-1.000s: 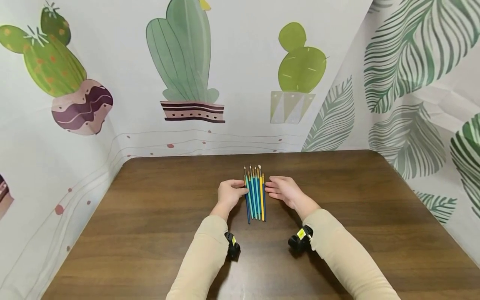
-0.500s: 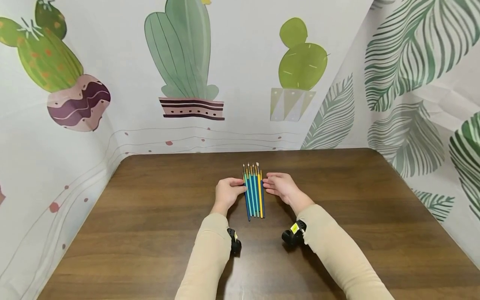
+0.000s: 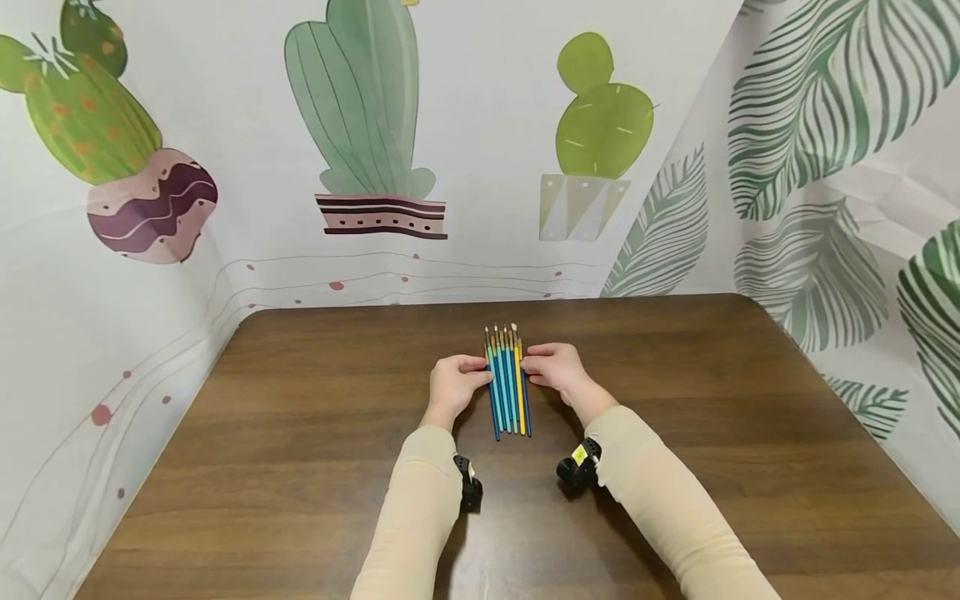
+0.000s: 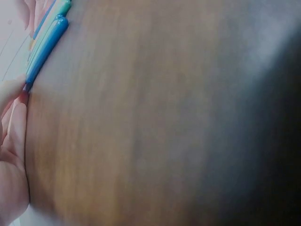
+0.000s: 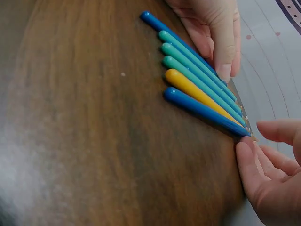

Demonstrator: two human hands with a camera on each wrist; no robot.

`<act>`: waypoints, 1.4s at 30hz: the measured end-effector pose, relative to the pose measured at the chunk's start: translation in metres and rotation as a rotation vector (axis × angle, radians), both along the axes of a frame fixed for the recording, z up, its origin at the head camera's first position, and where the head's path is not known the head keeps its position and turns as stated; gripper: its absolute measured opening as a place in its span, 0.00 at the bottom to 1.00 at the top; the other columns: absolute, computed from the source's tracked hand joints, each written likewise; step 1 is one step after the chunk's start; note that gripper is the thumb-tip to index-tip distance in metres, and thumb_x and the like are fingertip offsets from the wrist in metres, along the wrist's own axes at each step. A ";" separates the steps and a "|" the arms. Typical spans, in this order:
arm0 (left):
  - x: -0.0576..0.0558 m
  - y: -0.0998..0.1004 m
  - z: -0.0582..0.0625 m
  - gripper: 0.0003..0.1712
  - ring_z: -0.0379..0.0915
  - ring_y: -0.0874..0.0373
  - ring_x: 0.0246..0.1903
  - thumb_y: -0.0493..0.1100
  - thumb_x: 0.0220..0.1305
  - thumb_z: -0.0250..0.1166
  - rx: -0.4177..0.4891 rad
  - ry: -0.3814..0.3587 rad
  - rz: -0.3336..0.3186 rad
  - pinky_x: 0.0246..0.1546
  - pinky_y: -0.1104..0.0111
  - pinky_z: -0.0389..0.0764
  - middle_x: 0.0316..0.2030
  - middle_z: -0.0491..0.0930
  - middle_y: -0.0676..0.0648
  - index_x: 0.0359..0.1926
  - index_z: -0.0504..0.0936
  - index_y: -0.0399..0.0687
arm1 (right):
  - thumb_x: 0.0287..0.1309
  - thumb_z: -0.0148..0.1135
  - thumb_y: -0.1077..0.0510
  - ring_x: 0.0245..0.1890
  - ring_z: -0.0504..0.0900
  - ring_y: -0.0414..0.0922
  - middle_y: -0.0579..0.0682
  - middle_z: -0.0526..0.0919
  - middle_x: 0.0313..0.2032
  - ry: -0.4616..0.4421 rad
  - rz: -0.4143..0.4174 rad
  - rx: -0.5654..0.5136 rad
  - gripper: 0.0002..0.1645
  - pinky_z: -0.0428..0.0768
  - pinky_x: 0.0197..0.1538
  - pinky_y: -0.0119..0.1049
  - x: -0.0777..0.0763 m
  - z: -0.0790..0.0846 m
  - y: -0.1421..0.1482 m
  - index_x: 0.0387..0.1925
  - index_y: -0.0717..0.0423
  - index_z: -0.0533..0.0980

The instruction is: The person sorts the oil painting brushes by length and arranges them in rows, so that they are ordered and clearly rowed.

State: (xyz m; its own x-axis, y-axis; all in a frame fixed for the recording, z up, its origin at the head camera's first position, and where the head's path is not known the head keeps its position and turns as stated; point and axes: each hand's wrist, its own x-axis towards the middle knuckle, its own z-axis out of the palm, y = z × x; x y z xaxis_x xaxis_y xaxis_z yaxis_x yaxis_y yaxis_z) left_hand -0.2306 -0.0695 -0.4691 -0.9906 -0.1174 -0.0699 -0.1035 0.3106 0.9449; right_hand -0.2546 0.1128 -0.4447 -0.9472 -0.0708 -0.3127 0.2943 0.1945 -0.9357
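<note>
Several paintbrushes [image 3: 506, 387] lie side by side on the brown table, bristles pointing away from me. Their handles are blue, teal and yellow. At the row's left edge, my left hand [image 3: 452, 387] rests its thumb and fingertips against the outermost blue brush [image 4: 47, 49]. My right hand [image 3: 558, 369] is at the right edge. In the right wrist view its fingertips touch the end blue brush [image 5: 204, 112], beside a yellow brush [image 5: 197, 89], while the thumb [image 5: 277, 129] stays raised apart. Bristle tips are mostly hidden in both wrist views.
The wooden table [image 3: 300, 467] extends around the brushes on all sides. Behind it hangs a white backdrop [image 3: 487, 150] printed with cacti and leaves. Black cameras sit on both wrists, including the right wrist camera [image 3: 577, 467].
My right hand has moved slightly left, until its fingers meet the right side of the row. The brushes lie a little closer together. My left hand has stayed against the left edge.
</note>
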 end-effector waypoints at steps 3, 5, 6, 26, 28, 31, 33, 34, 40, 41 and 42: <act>0.000 0.000 0.001 0.14 0.83 0.53 0.43 0.38 0.51 0.72 0.010 -0.004 0.000 0.46 0.63 0.81 0.40 0.86 0.43 0.41 0.85 0.41 | 0.55 0.64 0.66 0.37 0.83 0.42 0.68 0.79 0.50 0.034 0.005 0.032 0.27 0.84 0.41 0.35 0.000 0.001 -0.003 0.56 0.72 0.70; 0.000 0.000 0.001 0.14 0.83 0.53 0.43 0.38 0.51 0.72 0.012 -0.003 -0.001 0.46 0.63 0.81 0.40 0.86 0.43 0.41 0.85 0.41 | 0.52 0.66 0.66 0.36 0.83 0.42 0.67 0.81 0.48 0.050 -0.001 0.065 0.28 0.84 0.39 0.34 0.000 0.001 -0.004 0.55 0.72 0.71; 0.000 0.000 0.001 0.14 0.83 0.53 0.43 0.38 0.51 0.72 0.010 -0.002 -0.001 0.45 0.63 0.81 0.40 0.86 0.43 0.41 0.85 0.40 | 0.51 0.67 0.67 0.35 0.83 0.42 0.66 0.82 0.47 0.056 -0.007 0.084 0.28 0.84 0.37 0.33 0.000 0.000 -0.005 0.54 0.71 0.72; 0.002 0.000 0.001 0.14 0.83 0.53 0.42 0.39 0.53 0.71 -0.012 -0.001 -0.018 0.47 0.62 0.81 0.41 0.86 0.42 0.42 0.85 0.41 | 0.52 0.65 0.66 0.25 0.80 0.39 0.63 0.82 0.41 0.038 -0.009 0.141 0.20 0.83 0.29 0.31 -0.001 -0.001 -0.004 0.47 0.71 0.76; 0.002 0.000 0.001 0.14 0.83 0.53 0.42 0.40 0.52 0.72 -0.016 0.001 -0.018 0.47 0.62 0.81 0.41 0.86 0.43 0.42 0.85 0.41 | 0.53 0.64 0.66 0.26 0.80 0.39 0.61 0.81 0.39 0.021 -0.004 0.125 0.20 0.83 0.29 0.31 -0.001 -0.001 -0.002 0.48 0.71 0.76; 0.002 0.000 0.000 0.15 0.83 0.53 0.42 0.40 0.52 0.72 -0.019 0.002 -0.019 0.47 0.62 0.81 0.41 0.86 0.43 0.42 0.85 0.42 | 0.54 0.63 0.65 0.25 0.79 0.39 0.57 0.80 0.37 0.004 -0.002 0.106 0.20 0.83 0.29 0.32 -0.001 0.000 0.000 0.49 0.71 0.76; 0.002 -0.001 -0.001 0.15 0.83 0.53 0.42 0.40 0.53 0.72 -0.022 0.006 -0.021 0.46 0.62 0.81 0.41 0.86 0.43 0.42 0.85 0.41 | 0.55 0.62 0.64 0.24 0.78 0.39 0.57 0.81 0.36 0.010 0.004 0.105 0.20 0.83 0.29 0.32 0.000 0.002 0.002 0.49 0.71 0.75; 0.001 -0.001 -0.001 0.15 0.83 0.53 0.42 0.40 0.52 0.72 -0.021 0.007 -0.020 0.46 0.62 0.81 0.41 0.86 0.43 0.42 0.85 0.41 | 0.56 0.61 0.64 0.24 0.79 0.39 0.57 0.81 0.36 0.015 0.008 0.103 0.20 0.83 0.29 0.32 0.001 0.002 0.003 0.49 0.71 0.75; 0.000 -0.002 -0.002 0.14 0.83 0.53 0.42 0.39 0.51 0.72 -0.016 0.017 -0.016 0.46 0.63 0.81 0.40 0.86 0.43 0.41 0.85 0.41 | 0.60 0.56 0.61 0.25 0.80 0.38 0.59 0.82 0.39 0.048 0.030 0.088 0.20 0.83 0.29 0.32 0.003 0.006 0.008 0.51 0.70 0.73; 0.000 -0.002 -0.003 0.14 0.83 0.53 0.42 0.39 0.51 0.72 -0.015 0.018 -0.015 0.46 0.63 0.81 0.40 0.86 0.43 0.41 0.85 0.41 | 0.61 0.55 0.61 0.25 0.80 0.39 0.60 0.82 0.40 0.051 0.032 0.087 0.20 0.83 0.29 0.32 0.003 0.006 0.009 0.52 0.69 0.73; 0.000 -0.002 -0.003 0.14 0.83 0.53 0.42 0.39 0.51 0.72 -0.015 0.018 -0.015 0.46 0.63 0.81 0.40 0.86 0.43 0.41 0.85 0.41 | 0.62 0.54 0.60 0.25 0.80 0.39 0.60 0.82 0.39 0.054 0.035 0.085 0.20 0.83 0.29 0.33 0.003 0.006 0.010 0.52 0.68 0.72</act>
State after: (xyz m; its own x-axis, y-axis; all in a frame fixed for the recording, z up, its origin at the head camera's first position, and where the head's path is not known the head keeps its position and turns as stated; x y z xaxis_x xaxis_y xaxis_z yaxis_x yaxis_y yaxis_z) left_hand -0.2307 -0.0718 -0.4719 -0.9934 -0.1032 -0.0499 -0.0812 0.3261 0.9418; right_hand -0.2516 0.1227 -0.4391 -0.9602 -0.0791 -0.2678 0.2359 0.2833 -0.9296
